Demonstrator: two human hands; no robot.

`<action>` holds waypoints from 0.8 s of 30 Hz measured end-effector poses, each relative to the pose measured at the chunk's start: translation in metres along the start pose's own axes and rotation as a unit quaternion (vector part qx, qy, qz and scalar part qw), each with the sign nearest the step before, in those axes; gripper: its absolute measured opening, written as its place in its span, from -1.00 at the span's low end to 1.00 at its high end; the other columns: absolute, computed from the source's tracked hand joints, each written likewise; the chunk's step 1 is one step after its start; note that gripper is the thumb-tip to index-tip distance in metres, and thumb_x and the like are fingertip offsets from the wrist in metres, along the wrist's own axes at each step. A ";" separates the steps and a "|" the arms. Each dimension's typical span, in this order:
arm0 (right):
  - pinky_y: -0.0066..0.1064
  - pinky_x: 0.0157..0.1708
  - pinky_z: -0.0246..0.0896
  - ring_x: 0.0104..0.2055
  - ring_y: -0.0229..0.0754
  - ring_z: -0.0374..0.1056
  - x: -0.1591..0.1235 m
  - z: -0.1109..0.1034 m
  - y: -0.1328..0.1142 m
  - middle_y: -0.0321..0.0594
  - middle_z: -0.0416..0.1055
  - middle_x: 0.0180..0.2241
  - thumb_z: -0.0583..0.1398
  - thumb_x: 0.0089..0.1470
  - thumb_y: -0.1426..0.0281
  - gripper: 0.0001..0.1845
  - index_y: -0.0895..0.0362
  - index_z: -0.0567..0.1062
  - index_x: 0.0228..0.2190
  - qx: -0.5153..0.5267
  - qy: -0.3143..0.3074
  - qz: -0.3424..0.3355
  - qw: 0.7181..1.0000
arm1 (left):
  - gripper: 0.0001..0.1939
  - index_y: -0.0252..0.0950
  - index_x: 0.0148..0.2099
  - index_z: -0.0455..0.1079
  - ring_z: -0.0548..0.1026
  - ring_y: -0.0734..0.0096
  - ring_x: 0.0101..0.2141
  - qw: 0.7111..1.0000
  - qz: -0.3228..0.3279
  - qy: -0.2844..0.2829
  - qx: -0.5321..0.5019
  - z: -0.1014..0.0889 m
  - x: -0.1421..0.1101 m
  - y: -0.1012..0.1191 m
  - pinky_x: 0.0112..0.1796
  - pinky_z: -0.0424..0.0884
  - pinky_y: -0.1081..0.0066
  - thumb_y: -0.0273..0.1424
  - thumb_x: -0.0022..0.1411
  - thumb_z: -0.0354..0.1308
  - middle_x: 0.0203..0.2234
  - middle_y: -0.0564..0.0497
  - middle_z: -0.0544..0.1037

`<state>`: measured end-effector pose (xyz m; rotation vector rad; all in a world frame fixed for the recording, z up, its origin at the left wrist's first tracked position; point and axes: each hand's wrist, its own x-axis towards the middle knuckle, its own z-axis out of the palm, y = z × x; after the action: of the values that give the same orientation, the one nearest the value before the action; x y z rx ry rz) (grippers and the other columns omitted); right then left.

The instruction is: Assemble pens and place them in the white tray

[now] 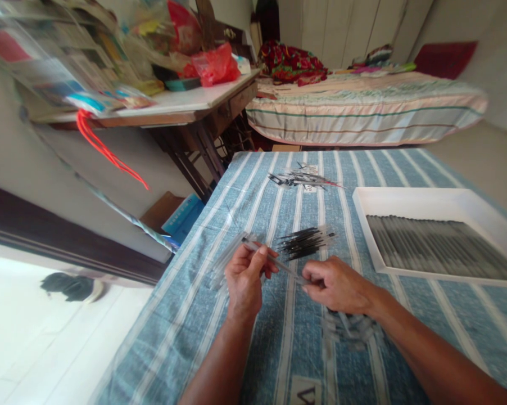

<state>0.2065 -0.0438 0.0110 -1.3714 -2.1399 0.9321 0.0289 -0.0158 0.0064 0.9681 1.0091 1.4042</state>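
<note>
A slim, clear pen (285, 266) slants across the space between my hands, above the striped cloth. My left hand (247, 275) pinches it near its upper-left end, thumb on top. At the lower-right end, the closed fingers of my right hand (335, 284) grip it; what exactly they cover is hidden. Clear pen barrels (223, 261) lie in a pile beside and partly behind my left hand. Black ink refills (306, 242) are heaped just beyond the hands. Small clear and grey pieces, possibly pen caps (352, 329), lie under my right forearm, blurred.
A white tray (369, 247) on the right holds a row of pens (434, 244). Thin refills (299, 178) lie scattered farther back on the striped tablecloth (262, 197). A cluttered desk (173, 107) stands at the left, and a bed (363, 107) behind.
</note>
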 end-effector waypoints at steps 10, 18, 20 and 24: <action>-0.54 -0.59 -0.18 -0.63 -0.40 -0.03 -0.002 0.000 0.002 -0.46 0.10 -0.70 0.12 -0.11 0.48 -0.93 0.14 0.30 -0.57 -0.002 0.002 0.005 1.000 | -0.87 -0.32 -0.37 0.34 0.41 0.58 -0.68 1.000 -0.001 0.010 -0.005 0.000 0.001 0.003 -0.66 0.24 0.59 -0.40 0.06 0.22 -0.56 0.05 0.55; -0.54 -0.59 -0.17 -0.63 -0.40 -0.02 0.000 0.000 0.001 -0.46 0.11 -0.70 0.12 -0.11 0.49 -0.93 0.14 0.30 -0.57 0.000 0.004 0.001 1.000 | -0.89 -0.32 -0.39 0.35 0.40 0.58 -0.68 1.000 -0.009 -0.001 0.005 0.002 -0.001 0.002 -0.66 0.24 0.58 -0.40 0.06 0.21 -0.56 0.06 0.55; -0.54 -0.59 -0.17 -0.63 -0.40 -0.02 0.000 0.001 -0.001 -0.46 0.10 -0.70 0.13 -0.12 0.49 -0.93 0.15 0.30 -0.57 0.005 0.006 0.002 1.000 | -0.89 -0.32 -0.39 0.35 0.40 0.58 -0.68 1.000 -0.011 -0.009 0.010 0.003 -0.002 0.001 -0.66 0.23 0.59 -0.40 0.07 0.21 -0.56 0.05 0.55; -0.55 -0.60 -0.16 -0.64 -0.41 -0.02 -0.001 0.003 -0.001 -0.47 0.09 -0.70 0.13 -0.11 0.49 -0.93 0.15 0.30 -0.57 0.023 0.021 0.002 1.000 | -0.89 -0.33 -0.41 0.35 0.40 0.59 -0.67 1.000 -0.012 -0.018 0.009 0.004 -0.003 0.000 -0.65 0.24 0.59 -0.40 0.07 0.20 -0.56 0.06 0.55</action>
<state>0.2038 -0.0458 0.0098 -1.3614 -2.0727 0.9393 0.0324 -0.0181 0.0077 0.9885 1.0049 1.3561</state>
